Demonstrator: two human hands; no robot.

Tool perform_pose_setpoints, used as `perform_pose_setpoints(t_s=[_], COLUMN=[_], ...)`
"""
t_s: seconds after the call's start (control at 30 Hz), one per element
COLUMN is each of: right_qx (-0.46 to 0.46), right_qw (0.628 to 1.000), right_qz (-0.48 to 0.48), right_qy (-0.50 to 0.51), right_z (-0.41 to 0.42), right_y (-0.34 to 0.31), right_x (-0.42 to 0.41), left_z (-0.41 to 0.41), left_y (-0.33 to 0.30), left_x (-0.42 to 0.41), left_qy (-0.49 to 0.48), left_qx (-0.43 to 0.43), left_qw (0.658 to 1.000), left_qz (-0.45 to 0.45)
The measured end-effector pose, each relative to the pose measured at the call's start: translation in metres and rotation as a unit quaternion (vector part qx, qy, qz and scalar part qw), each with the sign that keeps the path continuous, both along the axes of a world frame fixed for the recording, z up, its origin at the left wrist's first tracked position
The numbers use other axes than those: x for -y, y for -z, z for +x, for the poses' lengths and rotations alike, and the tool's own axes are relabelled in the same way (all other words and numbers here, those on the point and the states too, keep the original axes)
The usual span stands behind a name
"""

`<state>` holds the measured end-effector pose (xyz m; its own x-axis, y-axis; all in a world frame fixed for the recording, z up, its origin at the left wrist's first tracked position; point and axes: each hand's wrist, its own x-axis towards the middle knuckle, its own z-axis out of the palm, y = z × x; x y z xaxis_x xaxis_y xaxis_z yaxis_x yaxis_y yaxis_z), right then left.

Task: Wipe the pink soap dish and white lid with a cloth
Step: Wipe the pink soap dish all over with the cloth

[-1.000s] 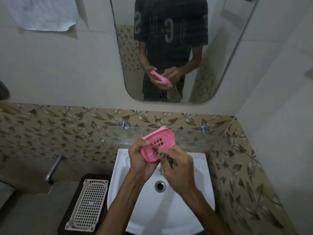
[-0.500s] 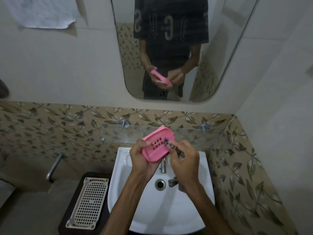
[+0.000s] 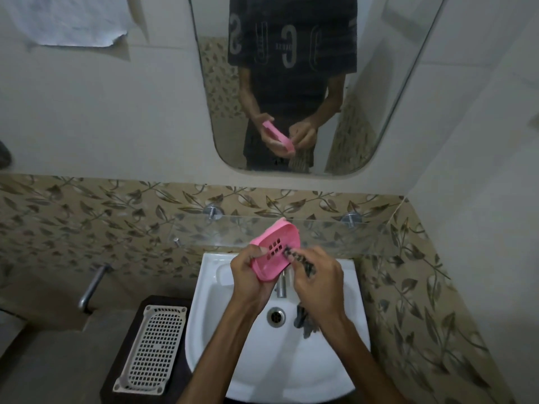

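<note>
**Soap dish wipe, held over basin: dish in hand, lid pending**

Shifted since the earlier frame: the right hand sits further right of the dish, and its cloth tip now meets the slotted floor nearer the right edge of the holes.

- Pink soap dish: clamped in the left hand's grip, fingers curled round its lower-left rim, thumb inside. Tilted with its open face toward the wearer, likely so the slots are visible and reachable.
- Cloth: dark, patterned, pinched tight in the right grip; a twisted end pokes out to the left into the dish, the remainder hangs below the palm. Twisting probably helps it reach into the holes.
- White lid: perforated, lying flat on a dark stand, well down and left of the left grip; apparently parked until its turn.
- Sink: directly beneath both grips, presumably to catch drips.

Writing: mirror shows reversed shirt lettering; only a large "G" and "S" are guessable, the rest is unreadable.
</note>
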<state>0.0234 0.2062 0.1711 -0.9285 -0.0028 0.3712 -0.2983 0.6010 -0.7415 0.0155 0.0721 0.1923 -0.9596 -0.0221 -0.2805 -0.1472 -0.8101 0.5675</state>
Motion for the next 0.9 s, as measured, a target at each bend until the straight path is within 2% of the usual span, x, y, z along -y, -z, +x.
perform_pose_setpoints(t_s=[0.1, 0.2, 0.33, 0.43, 0.47, 0.53, 0.67, 0.77, 0.87, 0.9], right_qx=[-0.003, 0.013, -0.018, -0.002, 0.001, -0.014, -0.004, -0.029, -0.022, -0.021], right_qw=[0.997, 0.999, 0.996, 0.996, 0.996, 0.996, 0.998, 0.996, 0.999, 0.998], right_qz=[0.021, -0.028, -0.034, -0.084, -0.089, -0.058, -0.053, 0.004, -0.026, -0.021], right_qy=[-0.078, -0.011, -0.078, -0.009, -0.022, -0.073, -0.020, -0.090, -0.036, -0.057], right_z=[0.003, -0.001, 0.007, 0.006, 0.007, 0.010, 0.005, 0.005, -0.002, -0.001], right_y=[-0.001, -0.002, -0.005, -0.005, -0.005, -0.004, -0.003, -0.005, -0.007, -0.007], right_x=[0.004, 0.004, 0.014, 0.017, 0.018, 0.022, 0.020, 0.021, 0.016, 0.016], left_z=[-0.002, -0.006, -0.011, -0.012, -0.011, -0.011, -0.013, -0.012, -0.011, -0.011], left_y=[0.003, 0.004, 0.005, 0.009, 0.011, 0.011, 0.013, 0.011, 0.007, 0.006], left_x=[0.000, -0.001, 0.000, 0.000, 0.000, 0.000, 0.002, 0.005, 0.004, 0.003], left_qy=[-0.007, -0.005, -0.018, -0.019, -0.018, -0.010, -0.017, -0.006, 0.002, 0.007], left_qx=[0.008, 0.003, 0.023, 0.018, 0.011, -0.001, 0.012, 0.008, 0.009, 0.008], left_qw=[1.000, 1.000, 1.000, 1.000, 1.000, 1.000, 1.000, 1.000, 1.000, 1.000], left_qz=[-0.006, 0.001, 0.003, 0.013, 0.018, 0.013, 0.018, 0.010, 0.003, 0.005])
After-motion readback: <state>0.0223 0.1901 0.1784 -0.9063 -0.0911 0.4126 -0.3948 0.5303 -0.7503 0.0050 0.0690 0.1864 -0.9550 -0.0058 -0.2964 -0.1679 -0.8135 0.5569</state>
